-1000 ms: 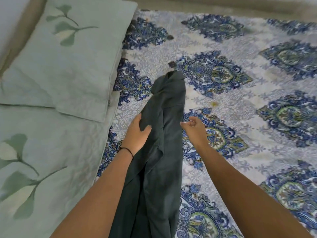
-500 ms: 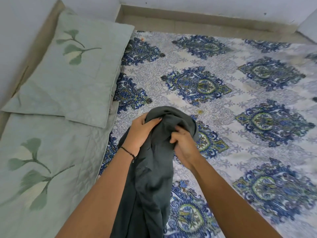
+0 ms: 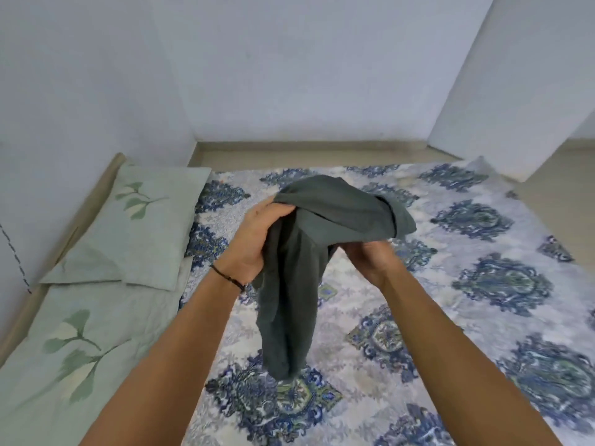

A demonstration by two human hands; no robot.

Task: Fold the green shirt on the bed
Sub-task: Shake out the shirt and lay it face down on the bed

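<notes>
lifted off the bed now, green shirt hangs bunched, both hands' fingers pinching it.

Soft even daylight, wide-angle edge distortion

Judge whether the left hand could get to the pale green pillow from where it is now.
Probably yes: the pillow lies open to the left hand's side with nothing between, but that hand is gripping the green shirt.
</notes>
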